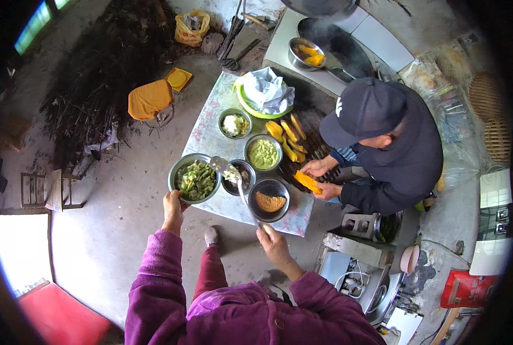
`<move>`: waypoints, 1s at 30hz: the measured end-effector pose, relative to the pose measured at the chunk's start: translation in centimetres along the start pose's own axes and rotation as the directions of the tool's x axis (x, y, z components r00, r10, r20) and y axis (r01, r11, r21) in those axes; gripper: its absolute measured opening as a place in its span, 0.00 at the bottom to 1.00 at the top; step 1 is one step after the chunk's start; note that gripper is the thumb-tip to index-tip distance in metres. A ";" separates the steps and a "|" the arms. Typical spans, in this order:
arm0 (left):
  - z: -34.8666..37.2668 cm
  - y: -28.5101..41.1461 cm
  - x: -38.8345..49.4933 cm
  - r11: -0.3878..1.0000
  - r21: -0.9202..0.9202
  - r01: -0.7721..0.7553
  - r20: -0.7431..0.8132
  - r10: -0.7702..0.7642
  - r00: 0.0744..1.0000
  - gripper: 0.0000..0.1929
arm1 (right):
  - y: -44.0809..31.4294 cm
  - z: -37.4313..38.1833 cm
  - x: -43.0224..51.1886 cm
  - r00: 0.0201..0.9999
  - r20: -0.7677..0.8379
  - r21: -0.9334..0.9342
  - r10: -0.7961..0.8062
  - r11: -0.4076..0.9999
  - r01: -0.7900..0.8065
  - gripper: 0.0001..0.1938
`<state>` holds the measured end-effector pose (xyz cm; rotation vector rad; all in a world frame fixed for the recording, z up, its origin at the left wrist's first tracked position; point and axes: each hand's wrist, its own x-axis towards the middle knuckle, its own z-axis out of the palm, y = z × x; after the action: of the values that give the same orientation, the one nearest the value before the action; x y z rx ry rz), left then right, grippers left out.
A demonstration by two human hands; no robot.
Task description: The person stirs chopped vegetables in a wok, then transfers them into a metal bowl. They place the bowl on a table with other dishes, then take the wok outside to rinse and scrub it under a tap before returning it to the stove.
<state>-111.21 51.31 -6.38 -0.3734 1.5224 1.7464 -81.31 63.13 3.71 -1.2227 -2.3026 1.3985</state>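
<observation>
At the near left edge of the table, my left hand (173,212) grips the rim of a metal bowl (194,179) of chopped cooked greens. My right hand (274,246) holds the long handle of a metal cooking spatula (241,189). Its blade, with food bits on it, hovers beside the greens and partly covers a small bowl of dark food (244,174). Around these stand a bowl of light green mash (263,153), a bowl with white and green food (234,123) and a dark bowl of brown crumbly food (270,202).
A lime-green basin with a white cloth (267,92) stands at the table's far end. Beside the table a person (381,142) holds an orange squash piece (307,182); more pieces (287,136) lie nearby. Behind, a steaming wok (347,51) sits on the stove, near a metal bowl of squash (307,54).
</observation>
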 end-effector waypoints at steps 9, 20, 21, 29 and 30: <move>4.0 5.6 3.3 0.999 -0.013 0.029 0.120 -0.027 0.992 0.12 | -0.5 2.9 9.3 0.895 -0.163 -0.475 -0.414 0.828 0.297 0.20; 4.5 7.5 6.7 0.982 -0.102 0.160 0.115 -0.148 0.982 0.18 | 1.9 2.0 11.7 0.910 -0.068 -0.485 -0.410 0.810 0.329 0.24; 4.7 7.5 6.7 0.980 -0.122 0.157 0.123 -0.142 0.982 0.18 | 2.1 2.1 11.6 0.918 -0.069 -0.483 -0.390 0.818 0.311 0.24; 5.4 6.2 7.5 0.976 -0.178 0.123 0.024 -0.121 0.992 0.19 | 2.2 1.6 8.8 0.985 0.020 0.161 0.171 0.972 -0.172 0.21; 5.3 5.9 7.9 0.978 -0.183 0.103 0.034 -0.099 0.995 0.18 | 1.9 1.3 8.5 0.913 0.132 0.288 0.385 0.867 -0.407 0.22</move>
<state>-119.19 59.17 -6.12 -0.5117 1.3045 1.8097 -86.43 68.90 -0.59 -1.6208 -1.8303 1.8793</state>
